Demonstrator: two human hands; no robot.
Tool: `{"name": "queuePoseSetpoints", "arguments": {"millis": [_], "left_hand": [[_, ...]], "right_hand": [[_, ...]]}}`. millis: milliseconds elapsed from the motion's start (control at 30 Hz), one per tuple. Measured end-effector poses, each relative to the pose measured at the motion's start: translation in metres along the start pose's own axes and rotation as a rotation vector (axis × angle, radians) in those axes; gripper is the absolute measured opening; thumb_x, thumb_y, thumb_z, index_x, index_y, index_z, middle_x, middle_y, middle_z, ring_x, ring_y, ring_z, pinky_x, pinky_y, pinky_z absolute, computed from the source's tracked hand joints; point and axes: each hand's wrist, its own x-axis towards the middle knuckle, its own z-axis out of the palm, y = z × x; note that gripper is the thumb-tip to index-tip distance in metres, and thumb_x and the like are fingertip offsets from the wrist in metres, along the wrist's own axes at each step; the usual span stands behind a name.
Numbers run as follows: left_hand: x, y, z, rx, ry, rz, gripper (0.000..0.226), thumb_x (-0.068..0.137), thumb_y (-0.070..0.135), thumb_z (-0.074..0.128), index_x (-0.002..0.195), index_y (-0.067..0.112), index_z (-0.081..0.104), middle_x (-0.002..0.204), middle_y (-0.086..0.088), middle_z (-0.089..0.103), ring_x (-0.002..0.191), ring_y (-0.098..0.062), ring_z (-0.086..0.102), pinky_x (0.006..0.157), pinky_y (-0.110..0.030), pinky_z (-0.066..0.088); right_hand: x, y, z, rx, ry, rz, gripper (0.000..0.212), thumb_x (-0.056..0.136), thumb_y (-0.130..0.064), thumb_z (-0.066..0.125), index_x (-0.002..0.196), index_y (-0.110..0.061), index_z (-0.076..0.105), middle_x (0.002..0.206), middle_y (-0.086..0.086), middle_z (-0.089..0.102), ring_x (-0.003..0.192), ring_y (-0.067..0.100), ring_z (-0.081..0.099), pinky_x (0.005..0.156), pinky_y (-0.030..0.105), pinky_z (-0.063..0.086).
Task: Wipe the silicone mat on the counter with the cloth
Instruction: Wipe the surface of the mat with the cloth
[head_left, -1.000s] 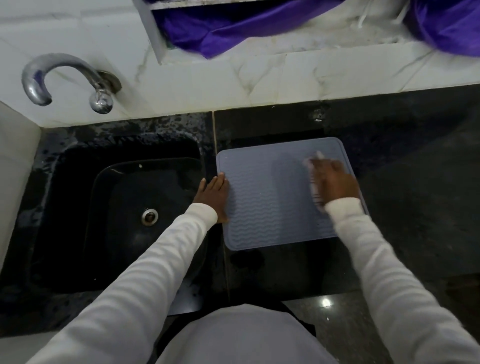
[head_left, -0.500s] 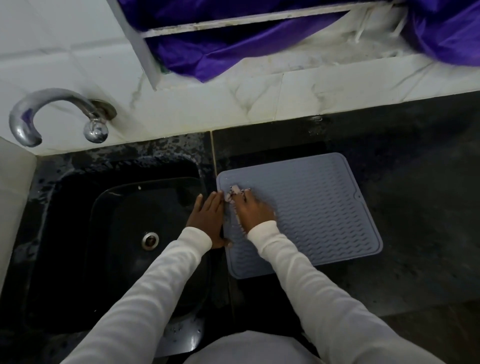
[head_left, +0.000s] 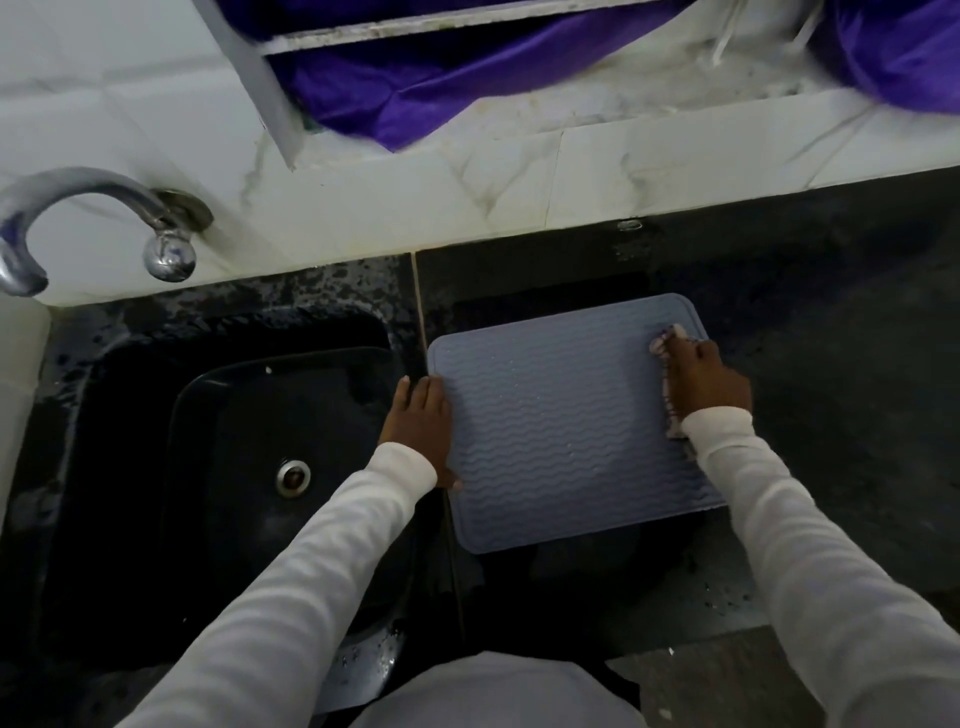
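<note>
A blue-grey silicone mat (head_left: 561, 426) with wavy ridges lies flat on the dark counter, right of the sink. My left hand (head_left: 420, 421) rests flat on the mat's left edge, fingers straight. My right hand (head_left: 706, 382) presses a pale pinkish cloth (head_left: 670, 364) onto the mat's right side near the far corner, fingers curled over it. Most of the cloth is hidden under the hand.
A black sink (head_left: 223, 467) with a metal drain (head_left: 293, 477) lies left of the mat. A chrome tap (head_left: 104, 218) juts from the white tiled wall. Purple fabric (head_left: 426, 88) hangs on the ledge behind. Dark counter (head_left: 841, 374) stretches right.
My right hand has swept the cloth from the mat's left edge across to its right side. My left hand stays on the left edge.
</note>
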Motion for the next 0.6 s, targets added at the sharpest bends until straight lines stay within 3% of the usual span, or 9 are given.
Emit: {"name": "queuePoseSetpoints", "arguments": {"millis": [100,200,300,467,600], "left_hand": [[0.0,0.0,-0.002,-0.039,-0.006,-0.002,0.13,0.068,0.078,0.063,0.154,0.003,0.0,0.162,-0.017,0.002,0.15,-0.033,0.003,0.122,-0.051,0.0],[0.001,0.0,-0.004,-0.072,-0.011,-0.009,0.131,0.066,0.077,0.067,0.154,0.004,0.003,0.162,-0.016,0.004,0.15,-0.033,0.002,0.122,-0.05,0.0],[0.001,0.001,-0.004,-0.078,-0.025,-0.022,0.135,0.064,0.074,0.07,0.154,0.004,-0.002,0.162,-0.017,-0.002,0.15,-0.032,-0.002,0.121,-0.05,-0.002],[0.005,0.001,-0.003,-0.069,-0.02,-0.031,0.141,0.059,0.079,0.069,0.155,0.005,-0.002,0.163,-0.016,-0.005,0.151,-0.031,-0.003,0.12,-0.051,-0.003],[0.009,-0.004,-0.001,-0.065,-0.021,-0.018,0.141,0.055,0.083,0.068,0.155,0.007,0.003,0.163,-0.014,0.001,0.151,-0.03,0.002,0.121,-0.053,0.0]], "right_hand": [[0.0,-0.002,0.003,0.09,0.047,0.069,0.041,0.098,-0.032,0.04,0.138,-0.022,0.044,0.126,0.021,0.05,0.088,0.047,0.06,0.078,0.053,0.051],[-0.006,-0.036,-0.003,0.157,0.153,-0.09,0.046,0.097,-0.033,0.042,0.142,-0.024,0.045,0.122,0.02,0.056,0.09,0.044,0.062,0.074,0.048,0.05],[-0.015,-0.113,-0.007,0.277,0.18,-0.286,0.045,0.098,-0.024,0.047,0.142,-0.02,0.045,0.118,0.019,0.059,0.094,0.038,0.062,0.074,0.043,0.05],[-0.028,-0.242,0.036,0.149,-0.075,-0.472,0.042,0.1,-0.039,0.033,0.14,-0.028,0.04,0.128,0.012,0.053,0.105,0.037,0.06,0.085,0.048,0.052],[-0.03,-0.248,0.046,0.083,-0.125,-0.439,0.045,0.1,-0.037,0.034,0.143,-0.027,0.03,0.136,0.015,0.046,0.11,0.043,0.057,0.086,0.056,0.05]]}}
